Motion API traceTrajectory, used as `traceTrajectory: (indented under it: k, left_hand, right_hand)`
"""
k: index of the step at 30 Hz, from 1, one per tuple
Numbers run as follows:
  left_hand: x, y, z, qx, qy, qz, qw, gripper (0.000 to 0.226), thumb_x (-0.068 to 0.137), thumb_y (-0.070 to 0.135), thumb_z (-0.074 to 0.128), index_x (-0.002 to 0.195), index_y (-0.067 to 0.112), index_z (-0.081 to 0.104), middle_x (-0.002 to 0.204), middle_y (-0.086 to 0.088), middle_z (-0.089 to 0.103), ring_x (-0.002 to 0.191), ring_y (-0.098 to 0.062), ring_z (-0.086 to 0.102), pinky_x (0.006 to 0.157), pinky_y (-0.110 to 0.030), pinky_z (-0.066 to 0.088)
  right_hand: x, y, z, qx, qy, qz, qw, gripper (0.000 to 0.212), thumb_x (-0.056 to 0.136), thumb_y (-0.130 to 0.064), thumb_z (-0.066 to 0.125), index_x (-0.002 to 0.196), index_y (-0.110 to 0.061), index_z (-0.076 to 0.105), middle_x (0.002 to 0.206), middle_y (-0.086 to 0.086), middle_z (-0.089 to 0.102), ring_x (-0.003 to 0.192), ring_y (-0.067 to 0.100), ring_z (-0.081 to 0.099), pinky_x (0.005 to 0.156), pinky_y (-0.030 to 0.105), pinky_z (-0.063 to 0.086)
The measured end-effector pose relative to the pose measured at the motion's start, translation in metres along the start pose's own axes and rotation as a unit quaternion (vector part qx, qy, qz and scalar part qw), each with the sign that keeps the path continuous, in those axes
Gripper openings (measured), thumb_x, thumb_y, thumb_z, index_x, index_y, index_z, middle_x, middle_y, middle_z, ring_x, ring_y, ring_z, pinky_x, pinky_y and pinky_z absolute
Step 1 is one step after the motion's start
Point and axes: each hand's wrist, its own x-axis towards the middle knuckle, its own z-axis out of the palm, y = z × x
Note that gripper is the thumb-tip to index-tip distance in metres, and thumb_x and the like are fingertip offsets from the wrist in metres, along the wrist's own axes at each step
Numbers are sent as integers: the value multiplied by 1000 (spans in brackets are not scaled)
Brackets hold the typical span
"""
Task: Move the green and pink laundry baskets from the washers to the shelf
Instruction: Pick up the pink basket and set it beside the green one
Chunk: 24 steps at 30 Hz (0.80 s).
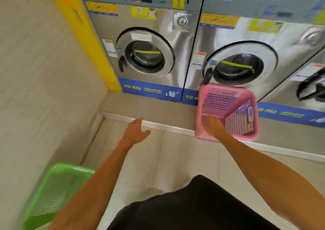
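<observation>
Head view: my right hand (213, 125) grips the near rim of the pink perforated plastic basket (228, 111) tilted before the steel washers (184, 53), while my spread, empty left hand (135, 131) is nearer the green plastic basket (52, 194) low left.

Two plastic lattice laundry baskets are in view: one pink basket (228, 113) and one green basket (52, 194). Three stainless-steel front-loading washers stand in a row: the left washer (146, 53), the middle washer (237, 66), and a third washer (309, 81) cut off at the right edge. Two bare hands show: the left hand (135, 131) and the right hand (212, 125).
</observation>
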Motion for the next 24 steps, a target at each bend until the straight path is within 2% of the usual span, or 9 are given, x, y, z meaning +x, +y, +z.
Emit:
traceTrajectory:
  k: [3, 6, 9, 12, 16, 24]
  left_hand:
    - [36, 90, 30, 17, -23, 61, 998, 77, 94, 36, 66, 155, 8, 29, 159, -14, 35, 147, -29, 32, 120, -36, 23]
    - [61, 160, 55, 19, -38, 100, 994, 77, 92, 36, 67, 156, 12, 31, 160, -11, 34, 147, -28, 31, 120, -37, 25]
    - [85, 201, 76, 33, -72, 114, 990, 79, 91, 39, 67, 156, 14, 30, 162, -8, 30, 149, -27, 27, 120, -41, 26]
    - [111, 223, 91, 60, -89, 123, 987, 80, 91, 39, 66, 157, 14, 28, 163, -8, 29, 149, -28, 26, 120, -42, 27]
    - [148, 238, 106, 83, -98, 125, 984, 79, 93, 41, 63, 158, 16, 25, 161, -8, 29, 148, -32, 26, 118, -45, 28]
    - [216, 252, 135, 116, -164, 100, 974, 76, 93, 38, 63, 156, 14, 27, 157, -11, 35, 145, -33, 31, 115, -48, 32]
  right_hand:
    - [8, 77, -43, 22, 31, 31, 999, 46, 101, -30, 53, 138, -4, 52, 134, 21, 59, 119, 35, 60, 101, 44, 49]
    - [13, 137, -72, 29, 47, 101, 993, 59, 99, -36, 55, 146, -4, 42, 149, 21, 44, 134, 38, 48, 110, 48, 41]
    - [22, 180, -88, 43, 52, 131, 989, 61, 98, -33, 56, 151, -8, 37, 151, 20, 42, 135, 40, 47, 110, 51, 40]
    - [33, 208, -96, 51, 52, 152, 986, 61, 97, -32, 55, 152, -15, 36, 144, 21, 48, 131, 40, 49, 108, 51, 42]
    - [64, 231, -99, 70, 53, 181, 980, 56, 97, -32, 56, 143, -3, 44, 138, 23, 50, 130, 39, 47, 108, 51, 41]
    - [147, 253, -100, 106, 27, 187, 976, 52, 96, -22, 61, 137, 5, 46, 132, 29, 54, 125, 40, 51, 102, 42, 42]
